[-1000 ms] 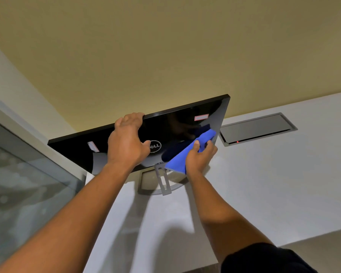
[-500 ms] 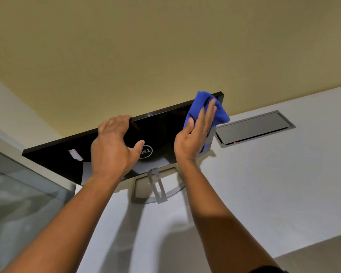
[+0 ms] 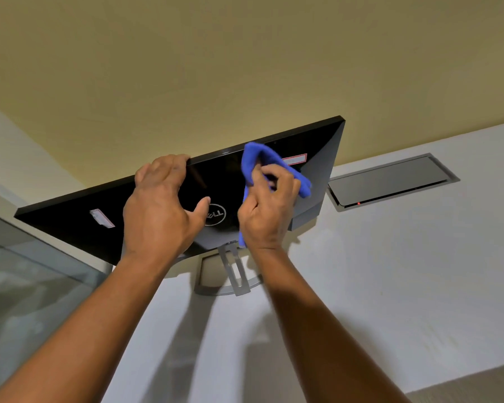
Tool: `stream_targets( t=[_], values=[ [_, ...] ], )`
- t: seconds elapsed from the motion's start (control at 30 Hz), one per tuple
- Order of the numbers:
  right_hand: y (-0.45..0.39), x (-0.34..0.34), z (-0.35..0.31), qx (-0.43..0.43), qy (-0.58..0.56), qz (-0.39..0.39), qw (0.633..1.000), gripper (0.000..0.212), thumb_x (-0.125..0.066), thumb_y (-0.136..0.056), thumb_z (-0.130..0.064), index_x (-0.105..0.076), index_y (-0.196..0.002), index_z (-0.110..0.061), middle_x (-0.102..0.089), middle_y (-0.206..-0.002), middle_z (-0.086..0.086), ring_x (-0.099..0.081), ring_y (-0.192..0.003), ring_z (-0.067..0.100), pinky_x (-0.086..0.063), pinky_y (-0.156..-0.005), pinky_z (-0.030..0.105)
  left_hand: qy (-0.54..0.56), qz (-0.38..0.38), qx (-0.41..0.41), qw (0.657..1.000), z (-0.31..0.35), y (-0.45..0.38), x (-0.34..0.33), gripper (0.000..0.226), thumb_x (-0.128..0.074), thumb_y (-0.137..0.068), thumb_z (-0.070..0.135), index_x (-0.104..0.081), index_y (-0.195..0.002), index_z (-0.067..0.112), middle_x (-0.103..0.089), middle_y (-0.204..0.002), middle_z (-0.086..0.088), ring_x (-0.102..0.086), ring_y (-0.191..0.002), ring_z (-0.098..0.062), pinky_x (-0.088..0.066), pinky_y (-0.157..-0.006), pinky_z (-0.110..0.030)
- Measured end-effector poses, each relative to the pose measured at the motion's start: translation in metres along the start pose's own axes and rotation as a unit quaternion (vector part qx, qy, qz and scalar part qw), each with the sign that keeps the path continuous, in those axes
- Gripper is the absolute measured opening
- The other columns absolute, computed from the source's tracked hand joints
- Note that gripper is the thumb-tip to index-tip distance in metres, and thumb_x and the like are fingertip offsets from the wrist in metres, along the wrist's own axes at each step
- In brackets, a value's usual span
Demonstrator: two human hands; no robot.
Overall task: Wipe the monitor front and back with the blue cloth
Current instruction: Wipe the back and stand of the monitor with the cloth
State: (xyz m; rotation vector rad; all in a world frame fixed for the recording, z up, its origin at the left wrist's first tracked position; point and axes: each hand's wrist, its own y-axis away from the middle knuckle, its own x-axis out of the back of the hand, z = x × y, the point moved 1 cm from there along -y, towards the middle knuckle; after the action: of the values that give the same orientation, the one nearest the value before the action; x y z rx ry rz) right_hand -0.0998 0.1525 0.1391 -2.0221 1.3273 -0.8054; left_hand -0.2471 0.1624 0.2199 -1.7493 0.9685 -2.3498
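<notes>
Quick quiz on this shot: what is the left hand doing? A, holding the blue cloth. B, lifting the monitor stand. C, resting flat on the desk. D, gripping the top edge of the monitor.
D: the left hand curls its fingers over the top edge of the monitor, while the right hand holds the blue cloth against its glossy back.

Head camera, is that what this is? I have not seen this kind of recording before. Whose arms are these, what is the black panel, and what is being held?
Yes: the one view comes from a camera worn on a person's head, so the arms are the wearer's own. The black panel is the back of a monitor, standing on a white desk by its stand. The left hand grips the monitor's top edge. The right hand holds a bunched blue cloth against the back. A grey hatch is set into the desk on the right.
</notes>
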Motion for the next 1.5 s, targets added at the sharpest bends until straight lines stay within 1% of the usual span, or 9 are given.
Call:
stream_targets(
  t=[0.23,0.53,0.77,0.83,0.93,1.03,1.13,1.37,1.5],
  values=[
    [-0.065,0.013,0.023,-0.117,-0.041,0.171,0.977,0.027,-0.061,-0.083,0.009,-0.070,-0.107,0.003,-0.054,-0.098,0.019,-0.043,-0.082,0.019,-0.039,-0.074,0.020,0.012,0.016,0.001,1.000,0.002,0.001,-0.002,0.065,-0.076,-0.077,0.043,-0.054,-0.135,0.021,-0.058,-0.132,0.005,-0.047,-0.129,-0.022,-0.051,-0.081,-0.036],
    [-0.031,-0.001,-0.013,0.051,-0.055,-0.021,0.997,0.037,-0.051,-0.085,0.003,-0.071,-0.114,-0.010,-0.055,-0.102,0.011,-0.050,-0.084,0.033,-0.048,-0.074,0.049,0.018,0.026,0.001,1.000,0.003,0.001,-0.002,0.068,-0.079,-0.074,0.044,-0.056,-0.133,0.019,-0.059,-0.131,0.003,-0.049,-0.126,-0.023,-0.050,-0.086,-0.036],
    [-0.063,0.016,0.022,-0.128,-0.073,0.171,0.974,0.033,-0.058,-0.078,0.016,-0.070,-0.106,0.002,-0.053,-0.101,0.021,-0.044,-0.084,0.011,-0.037,-0.079,0.007,0.021,0.025,0.005,0.999,0.004,0.003,-0.003,0.068,-0.078,-0.075,0.045,-0.055,-0.134,0.019,-0.058,-0.131,0.004,-0.046,-0.128,-0.022,-0.049,-0.085,-0.034],
    [-0.053,0.008,0.032,-0.237,-0.086,0.180,0.951,0.027,-0.059,-0.087,-0.003,-0.066,-0.113,0.000,-0.052,-0.111,0.016,-0.050,-0.096,0.016,-0.039,-0.083,0.010,0.022,0.027,0.012,0.999,0.006,0.004,-0.002,0.069,-0.078,-0.075,0.046,-0.055,-0.134,0.019,-0.058,-0.131,0.005,-0.046,-0.127,-0.022,-0.049,-0.084,-0.033],
    [-0.014,-0.003,0.055,-0.506,-0.127,0.121,0.845,0.042,-0.046,-0.098,-0.031,-0.051,-0.137,-0.013,-0.040,-0.134,0.004,-0.048,-0.120,0.025,-0.044,-0.100,0.034,0.023,0.026,0.020,0.999,0.007,0.005,-0.002,0.068,-0.078,-0.074,0.047,-0.057,-0.133,0.019,-0.059,-0.131,0.005,-0.046,-0.127,-0.022,-0.046,-0.083,-0.029],
    [0.033,0.001,0.065,-0.635,-0.167,0.012,0.754,0.050,-0.037,-0.102,-0.039,-0.030,-0.150,-0.025,-0.027,-0.150,0.003,-0.045,-0.127,0.027,-0.041,-0.105,0.038,0.026,0.027,0.025,0.999,0.008,0.006,-0.001,0.068,-0.077,-0.074,0.048,-0.057,-0.133,0.019,-0.059,-0.131,0.006,-0.046,-0.129,-0.022,-0.041,-0.084,-0.025],
    [0.054,0.005,0.061,-0.673,-0.192,-0.022,0.714,0.051,-0.036,-0.102,-0.039,-0.021,-0.151,-0.033,-0.030,-0.154,0.003,-0.046,-0.128,0.029,-0.043,-0.105,0.042,0.031,0.037,0.030,0.998,0.009,0.008,0.000,0.064,-0.076,-0.075,0.048,-0.058,-0.131,0.020,-0.060,-0.129,0.007,-0.046,-0.127,-0.021,-0.038,-0.080,-0.023],
    [0.023,-0.007,0.073,-0.612,-0.134,0.073,0.776,0.046,-0.038,-0.102,-0.028,-0.034,-0.148,-0.023,-0.030,-0.146,0.001,-0.047,-0.124,0.025,-0.046,-0.100,0.038,0.038,0.039,0.028,0.998,0.010,0.009,0.002,0.058,-0.070,-0.081,0.047,-0.059,-0.130,0.020,-0.061,-0.128,0.007,-0.048,-0.125,-0.020,-0.037,-0.081,-0.021],
    [0.030,-0.001,0.091,-0.668,-0.121,0.006,0.734,0.046,-0.033,-0.103,-0.029,-0.031,-0.147,-0.020,-0.046,-0.121,0.000,-0.053,-0.100,0.025,-0.044,-0.096,0.041,0.041,0.041,0.027,0.998,0.011,0.010,0.001,0.057,-0.070,-0.080,0.047,-0.059,-0.129,0.019,-0.061,-0.126,0.007,-0.047,-0.125,-0.020,-0.038,-0.080,-0.021]
  ],
)
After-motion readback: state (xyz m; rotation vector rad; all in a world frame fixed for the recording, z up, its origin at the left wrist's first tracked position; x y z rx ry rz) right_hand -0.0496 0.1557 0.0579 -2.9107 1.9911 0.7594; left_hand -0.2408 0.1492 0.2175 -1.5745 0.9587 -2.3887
